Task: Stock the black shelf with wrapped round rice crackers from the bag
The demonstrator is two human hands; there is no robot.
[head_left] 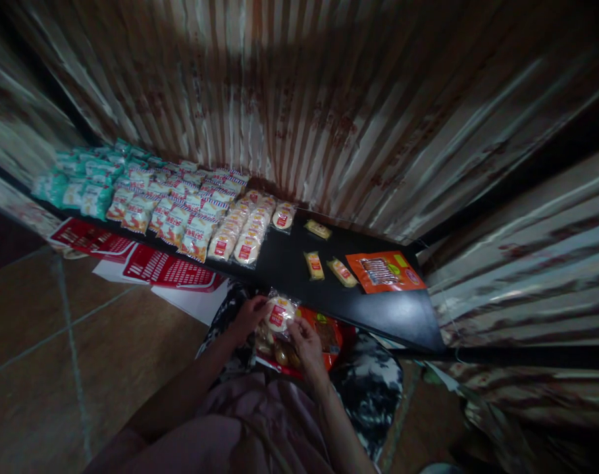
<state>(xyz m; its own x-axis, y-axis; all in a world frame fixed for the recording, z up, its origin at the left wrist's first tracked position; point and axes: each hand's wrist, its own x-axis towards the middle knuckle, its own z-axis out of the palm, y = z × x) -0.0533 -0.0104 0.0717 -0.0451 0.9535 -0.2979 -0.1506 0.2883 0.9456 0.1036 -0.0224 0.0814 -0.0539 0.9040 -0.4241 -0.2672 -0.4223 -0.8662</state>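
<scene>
Between my two hands is a round white cracker in a clear wrapper with a red label (280,314). My left hand (253,316) pinches its left edge, and my right hand (305,339) grips its lower right edge. Under it, on my lap, sits a red basket (267,362) with brownish packaged items (282,352) and an orange packet (330,336). Ahead on the black shelf (289,260) stand rows of the same round wrapped crackers (245,227), with a single one (283,216) at their right.
White snack packets (181,210) and teal packets (87,181) fill the shelf's left part. Small yellow packets (314,265) and an orange packet of sticks (384,271) lie on the right. Red baskets (166,266) stand below the shelf. A pleated curtain (299,118) hangs behind.
</scene>
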